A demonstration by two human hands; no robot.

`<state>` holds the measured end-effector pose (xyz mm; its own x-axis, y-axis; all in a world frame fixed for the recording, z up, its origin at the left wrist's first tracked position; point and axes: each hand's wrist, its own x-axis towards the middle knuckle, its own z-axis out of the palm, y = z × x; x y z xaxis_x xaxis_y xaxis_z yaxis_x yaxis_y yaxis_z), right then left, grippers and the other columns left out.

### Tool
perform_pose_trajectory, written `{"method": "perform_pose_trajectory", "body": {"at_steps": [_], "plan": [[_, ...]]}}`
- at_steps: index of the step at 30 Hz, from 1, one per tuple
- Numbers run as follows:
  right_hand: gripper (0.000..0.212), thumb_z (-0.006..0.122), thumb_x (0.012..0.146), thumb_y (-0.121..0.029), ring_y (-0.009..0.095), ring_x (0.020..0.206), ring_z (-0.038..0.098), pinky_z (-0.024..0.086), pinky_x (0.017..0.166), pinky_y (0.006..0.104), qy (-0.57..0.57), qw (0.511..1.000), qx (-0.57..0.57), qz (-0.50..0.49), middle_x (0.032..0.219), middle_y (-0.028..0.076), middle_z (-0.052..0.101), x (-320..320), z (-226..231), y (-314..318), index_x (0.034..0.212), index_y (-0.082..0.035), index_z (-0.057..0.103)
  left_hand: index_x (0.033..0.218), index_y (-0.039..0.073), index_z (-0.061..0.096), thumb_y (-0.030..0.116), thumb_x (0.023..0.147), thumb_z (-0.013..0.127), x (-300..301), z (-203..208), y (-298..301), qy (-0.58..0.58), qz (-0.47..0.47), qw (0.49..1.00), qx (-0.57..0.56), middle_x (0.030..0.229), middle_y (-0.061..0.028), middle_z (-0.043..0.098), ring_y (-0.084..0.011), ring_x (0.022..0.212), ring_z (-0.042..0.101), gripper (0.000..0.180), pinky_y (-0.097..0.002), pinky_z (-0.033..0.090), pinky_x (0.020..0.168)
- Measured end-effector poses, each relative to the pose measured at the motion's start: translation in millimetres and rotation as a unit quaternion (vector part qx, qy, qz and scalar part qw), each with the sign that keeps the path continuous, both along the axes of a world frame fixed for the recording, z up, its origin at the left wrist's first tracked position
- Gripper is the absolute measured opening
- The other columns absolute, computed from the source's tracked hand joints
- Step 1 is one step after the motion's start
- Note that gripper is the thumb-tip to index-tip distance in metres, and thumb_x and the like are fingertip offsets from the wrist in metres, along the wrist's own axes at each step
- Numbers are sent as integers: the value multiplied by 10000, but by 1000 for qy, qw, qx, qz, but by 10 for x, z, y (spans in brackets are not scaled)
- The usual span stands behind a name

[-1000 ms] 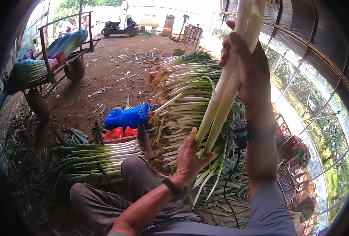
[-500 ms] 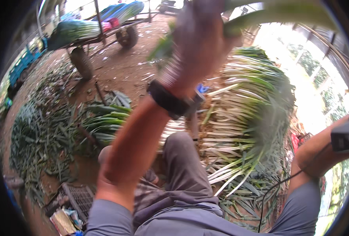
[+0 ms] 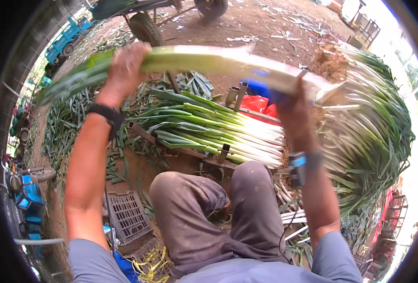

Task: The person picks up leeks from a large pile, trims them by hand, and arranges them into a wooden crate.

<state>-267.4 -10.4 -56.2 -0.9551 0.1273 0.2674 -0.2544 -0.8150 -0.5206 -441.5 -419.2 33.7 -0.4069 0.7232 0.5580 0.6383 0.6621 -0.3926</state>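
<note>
A bunch of long green onions (image 3: 195, 60) stretches across the upper middle, smeared by motion, above the other stalks. Around its green part my left hand (image 3: 126, 66) is closed, the leaf tips trailing off to the left. My right hand (image 3: 296, 111) is at the white end; it is blurred, and its fingers seem wrapped round the stalks. Below the bunch, more green onions (image 3: 213, 125) lie side by side on a low frame (image 3: 206, 158) with short upright posts, leaves to the left and white ends to the right.
A large heap of green onions (image 3: 369, 122) lies at the right. Trimmed leaves (image 3: 67, 118) litter the left ground. Red plastic (image 3: 255, 102) and a blue item (image 3: 256, 87) sit behind the frame. A black crate (image 3: 128, 212) is near my left knee; a wheeled cart (image 3: 145, 29) stands far back.
My left hand has swung from the upper middle to the left with the onions. The right hand has come into view at their white end. The whole view has shifted, showing more of the frame.
</note>
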Motion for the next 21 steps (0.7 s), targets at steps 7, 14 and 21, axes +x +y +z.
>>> {"method": "perform_pose_trajectory", "body": {"at_steps": [7, 14, 21], "plan": [[422, 641, 1047, -379, 270, 1167, 677, 540, 1093, 420, -318, 936, -149, -12, 1277, 124, 686, 616, -2822, 5, 1308, -51, 595, 1193, 108, 583, 47, 648, 838, 185, -2401, 474, -328, 70, 932, -138, 1189, -123, 589, -341, 1203, 569, 605, -501, 429, 1020], [441, 699, 1010, -369, 251, 1152, 677, 576, 1059, 445, -411, 891, -193, 2, 1260, 81, 685, 976, -3606, 23, 1322, -80, 583, 1192, 125, 632, 132, 676, 835, 273, -3369, 544, -410, 90, 878, -229, 1188, -121, 609, -338, 1248, 552, 555, -565, 350, 1155], [605, 673, 1003, -510, 253, 1194, 641, 595, 970, 405, -593, 803, -63, -20, 1262, 176, 663, 1349, -3539, 159, 1334, -14, 572, 1249, 197, 689, 279, 708, 848, 353, -3337, 724, -463, 96, 851, -227, 1238, -143, 608, -359, 1318, 505, 570, -596, 251, 1237]]}}
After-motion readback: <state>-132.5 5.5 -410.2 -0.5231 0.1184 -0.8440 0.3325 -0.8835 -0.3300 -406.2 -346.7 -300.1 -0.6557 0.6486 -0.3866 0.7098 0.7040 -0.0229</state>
